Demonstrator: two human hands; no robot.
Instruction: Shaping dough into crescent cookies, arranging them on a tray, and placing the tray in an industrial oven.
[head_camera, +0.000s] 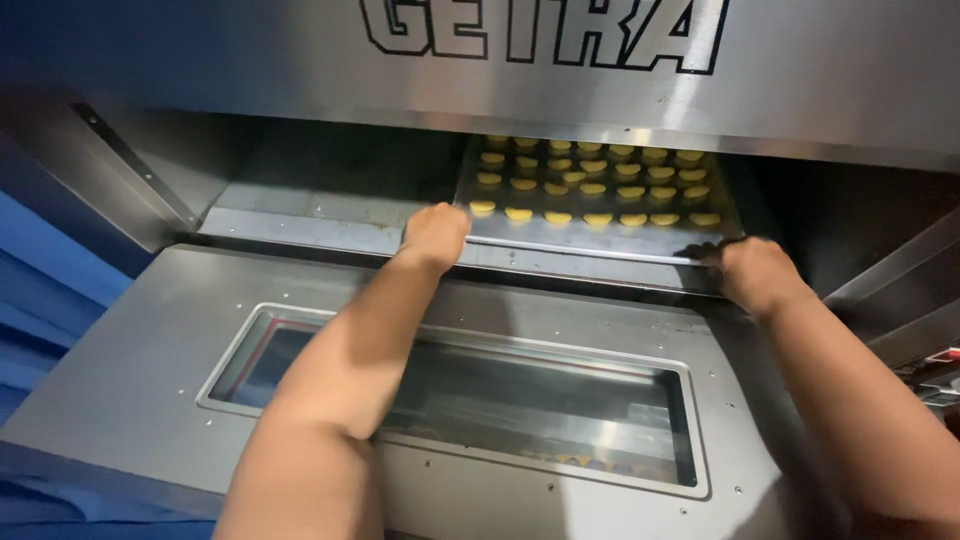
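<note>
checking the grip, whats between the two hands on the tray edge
In the head view, only the tray's bare metal front rim runs between the left hand and right hand; the yellow pastries sit behind it.

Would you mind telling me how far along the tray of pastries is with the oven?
Done: the oven door is folded down flat, and the tray, filled with rows of small yellow pastries, sits mostly inside the chamber. In hand: the left hand and right hand both grip the tray's near edge. Left: the near edge is at the opening, and the door remains open.
</note>
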